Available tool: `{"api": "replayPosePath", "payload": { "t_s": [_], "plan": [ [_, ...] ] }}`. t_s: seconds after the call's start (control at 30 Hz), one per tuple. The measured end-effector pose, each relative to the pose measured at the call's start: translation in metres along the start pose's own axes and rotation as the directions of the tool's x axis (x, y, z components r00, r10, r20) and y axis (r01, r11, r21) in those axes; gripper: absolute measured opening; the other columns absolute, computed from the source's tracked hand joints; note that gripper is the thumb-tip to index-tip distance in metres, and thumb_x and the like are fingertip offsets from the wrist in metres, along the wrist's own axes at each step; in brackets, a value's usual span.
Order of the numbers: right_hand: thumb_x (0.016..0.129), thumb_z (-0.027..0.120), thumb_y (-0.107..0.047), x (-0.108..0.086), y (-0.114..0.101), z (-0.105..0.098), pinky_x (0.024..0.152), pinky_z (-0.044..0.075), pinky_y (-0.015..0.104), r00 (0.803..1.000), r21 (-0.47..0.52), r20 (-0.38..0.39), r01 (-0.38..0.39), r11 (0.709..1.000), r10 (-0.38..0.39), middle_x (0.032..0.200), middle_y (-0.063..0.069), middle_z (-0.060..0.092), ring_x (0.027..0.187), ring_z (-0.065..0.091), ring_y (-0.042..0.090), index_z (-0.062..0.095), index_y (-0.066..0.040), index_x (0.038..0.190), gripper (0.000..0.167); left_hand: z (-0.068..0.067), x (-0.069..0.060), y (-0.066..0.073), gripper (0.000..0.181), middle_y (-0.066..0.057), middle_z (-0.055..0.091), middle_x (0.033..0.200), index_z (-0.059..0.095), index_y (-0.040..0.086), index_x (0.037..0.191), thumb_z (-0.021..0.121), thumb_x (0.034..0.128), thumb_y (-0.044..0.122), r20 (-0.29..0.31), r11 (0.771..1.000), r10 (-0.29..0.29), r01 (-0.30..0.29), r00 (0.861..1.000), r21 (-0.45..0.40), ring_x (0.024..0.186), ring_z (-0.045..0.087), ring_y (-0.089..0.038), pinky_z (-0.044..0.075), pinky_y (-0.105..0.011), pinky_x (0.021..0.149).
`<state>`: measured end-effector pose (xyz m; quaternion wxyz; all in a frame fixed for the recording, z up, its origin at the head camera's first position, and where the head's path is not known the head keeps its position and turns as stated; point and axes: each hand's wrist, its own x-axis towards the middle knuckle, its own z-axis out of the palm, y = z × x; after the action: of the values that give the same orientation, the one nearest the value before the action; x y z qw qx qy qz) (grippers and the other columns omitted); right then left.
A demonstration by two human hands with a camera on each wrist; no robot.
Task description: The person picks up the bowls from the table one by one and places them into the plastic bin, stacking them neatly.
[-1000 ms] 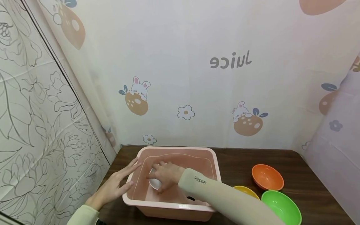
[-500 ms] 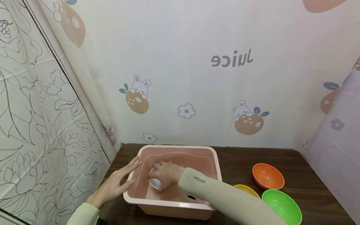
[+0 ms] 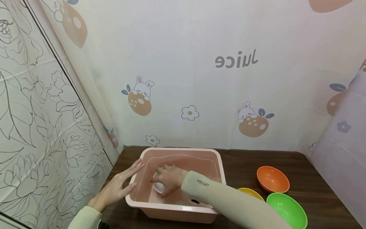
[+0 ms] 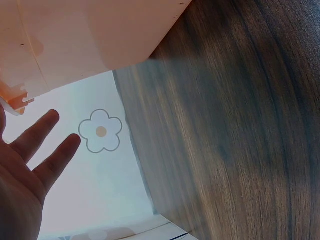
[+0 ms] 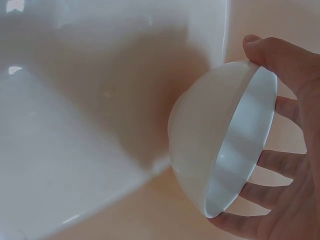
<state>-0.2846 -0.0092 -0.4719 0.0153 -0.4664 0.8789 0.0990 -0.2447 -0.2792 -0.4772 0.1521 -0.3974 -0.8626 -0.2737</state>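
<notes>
Inside the pink plastic basin (image 3: 171,208), my right hand (image 3: 171,178) grips a small white bowl (image 3: 159,188) by its rim. In the right wrist view the thumb lies on one side of the bowl (image 5: 205,135) and the fingers (image 5: 272,195) spread along the other. The bowl is near the basin floor; whether it touches cannot be told. At the basin's left rim, my left hand (image 3: 115,187) rests with its fingers extended and spread. The left wrist view shows part of that hand (image 4: 25,170) beside the basin's outer wall (image 4: 100,35).
To the right on the dark wood table (image 3: 237,162) are an orange bowl (image 3: 273,179), a green bowl (image 3: 287,210) and a yellow bowl (image 3: 251,192), partly hidden by the right sleeve (image 3: 226,197). Behind stands a printed curtain (image 3: 200,79). A dark slot (image 3: 195,201) shows in the basin.
The head view has shifted slightly. The white bowl has moved a little within the basin, still held in my right hand. My left hand stays at the basin rim.
</notes>
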Motion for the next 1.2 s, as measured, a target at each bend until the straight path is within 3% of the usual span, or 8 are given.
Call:
{"api": "replayPosePath", "payload": {
  "t_s": [0.37,0.7,1.03,1.2],
  "plan": [
    [0.08,0.075,-0.068,-0.0003,-0.0008,0.006,0.1,0.052,0.045,1.0,-0.026,0.016,-0.004,1.0,0.004,0.149,0.001,0.05,0.127,0.053,0.023,0.053,-0.048,0.145,0.072,-0.0001,0.0002,0.0001,0.065,-0.012,0.039,0.165,0.048,0.011,0.155,0.067,0.0927,0.016,-0.006,1.0,-0.002,0.002,1.0,-0.005,0.149,0.043,-0.025,0.034,-0.019,0.116],
    [0.08,0.075,-0.068,0.002,-0.0007,0.0082,0.105,0.049,0.046,0.999,-0.02,0.041,0.001,1.0,0.0,0.151,0.0,0.048,0.133,0.049,0.023,0.053,-0.049,0.145,0.071,-0.0005,-0.0005,-0.0005,0.065,-0.013,0.039,0.164,0.048,0.011,0.155,0.067,0.093,0.015,-0.005,1.0,0.0,-0.001,1.0,-0.012,0.149,0.042,-0.025,0.032,-0.017,0.116],
    [0.078,0.076,-0.07,0.0013,-0.0001,0.0086,0.099,0.052,0.043,0.999,-0.025,0.047,0.002,1.0,0.0,0.148,0.0,0.05,0.127,0.051,0.021,0.054,-0.049,0.144,0.073,0.0003,0.0005,-0.0014,0.065,-0.015,0.039,0.164,0.048,0.009,0.154,0.067,0.0928,0.015,-0.007,0.999,0.02,-0.02,1.0,-0.029,0.15,0.041,-0.026,0.028,-0.013,0.116],
    [0.079,0.076,-0.069,0.0006,-0.0017,0.0086,0.102,0.05,0.045,0.999,-0.023,0.048,0.006,1.0,-0.004,0.15,0.0,0.049,0.131,0.049,0.023,0.054,-0.049,0.145,0.073,0.0003,-0.0008,-0.0003,0.065,-0.016,0.039,0.164,0.047,0.008,0.154,0.067,0.0929,0.015,-0.011,0.999,0.023,-0.023,1.0,-0.043,0.149,0.042,-0.026,0.026,-0.012,0.116]
  ]
}}
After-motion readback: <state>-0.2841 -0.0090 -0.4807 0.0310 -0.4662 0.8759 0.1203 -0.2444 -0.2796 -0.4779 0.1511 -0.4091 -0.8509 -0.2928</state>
